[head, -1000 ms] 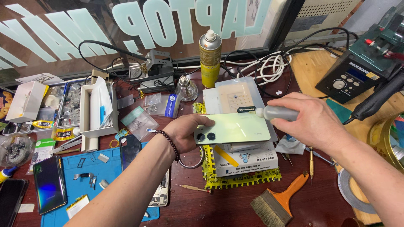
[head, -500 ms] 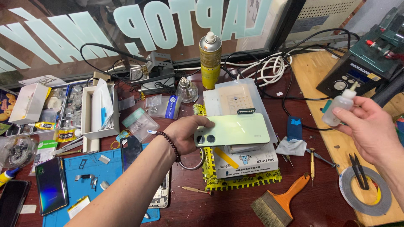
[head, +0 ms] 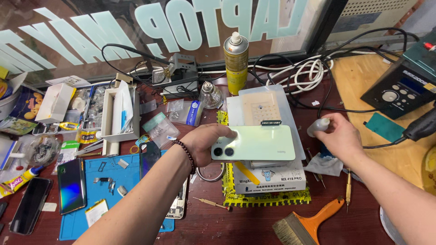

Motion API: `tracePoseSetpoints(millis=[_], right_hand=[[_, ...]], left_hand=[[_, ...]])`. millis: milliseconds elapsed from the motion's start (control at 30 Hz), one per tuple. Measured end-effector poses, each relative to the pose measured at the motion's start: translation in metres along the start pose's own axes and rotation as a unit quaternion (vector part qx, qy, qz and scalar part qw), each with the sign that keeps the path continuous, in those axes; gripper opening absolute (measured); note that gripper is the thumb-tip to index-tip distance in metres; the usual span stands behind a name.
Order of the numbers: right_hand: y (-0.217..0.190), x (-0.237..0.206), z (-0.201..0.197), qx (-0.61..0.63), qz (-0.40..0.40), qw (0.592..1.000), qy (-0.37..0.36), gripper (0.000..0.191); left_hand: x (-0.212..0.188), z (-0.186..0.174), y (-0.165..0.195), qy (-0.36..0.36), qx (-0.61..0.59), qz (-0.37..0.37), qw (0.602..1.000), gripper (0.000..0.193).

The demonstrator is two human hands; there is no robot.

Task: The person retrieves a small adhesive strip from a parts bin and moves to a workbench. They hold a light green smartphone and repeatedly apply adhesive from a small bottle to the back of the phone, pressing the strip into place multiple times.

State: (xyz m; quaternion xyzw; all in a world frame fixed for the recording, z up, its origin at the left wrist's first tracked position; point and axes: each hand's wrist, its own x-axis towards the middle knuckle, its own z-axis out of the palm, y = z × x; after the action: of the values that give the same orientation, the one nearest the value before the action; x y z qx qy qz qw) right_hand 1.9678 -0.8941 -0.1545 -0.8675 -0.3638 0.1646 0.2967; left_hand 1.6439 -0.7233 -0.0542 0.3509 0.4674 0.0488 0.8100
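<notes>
Two hands | left hand [head: 205,141] fingers clamp green phone [head: 254,143] | right hand [head: 340,136] fingers grip small bottle [head: 317,127]

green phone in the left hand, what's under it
The left hand holds the pale green phone back side up over a white box on a yellow-edged mat. The box's top and whatever lies directly beneath the phone are covered.

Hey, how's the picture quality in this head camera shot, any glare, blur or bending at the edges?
Head view: even, soft light, shadows faint; the pale green phone back under the left hand shows a mild sheen, no harsh glare; the right hand on the small clear bottle is sharp; wide-angle lens bends the window edges.
</notes>
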Motion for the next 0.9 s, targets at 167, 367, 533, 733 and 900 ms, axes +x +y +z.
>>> tracePoseSetpoints(millis=[167,367,533,733,900], right_hand=[[0.008,0.006,0.009,-0.023,-0.021,0.999,-0.015,0.061],[0.033,0.006,-0.018,0.022,-0.092,0.996,-0.001,0.079],[0.007,-0.021,-0.071,0.092,-0.132,0.975,0.151,0.026],[-0.086,-0.043,-0.081,0.127,-0.196,0.971,0.053,0.024],[-0.145,-0.053,-0.064,0.065,-0.245,0.966,-0.047,0.054]], left_hand=[[0.002,-0.001,-0.003,0.007,-0.013,0.021,1.000,0.034],[0.004,-0.005,-0.008,0.024,-0.013,0.039,0.999,0.034],[0.003,-0.008,-0.010,0.023,-0.019,0.054,0.998,0.031],[-0.003,-0.003,-0.014,0.031,-0.036,0.069,0.996,0.029],[-0.007,0.000,-0.018,0.049,-0.031,0.089,0.994,0.030]])
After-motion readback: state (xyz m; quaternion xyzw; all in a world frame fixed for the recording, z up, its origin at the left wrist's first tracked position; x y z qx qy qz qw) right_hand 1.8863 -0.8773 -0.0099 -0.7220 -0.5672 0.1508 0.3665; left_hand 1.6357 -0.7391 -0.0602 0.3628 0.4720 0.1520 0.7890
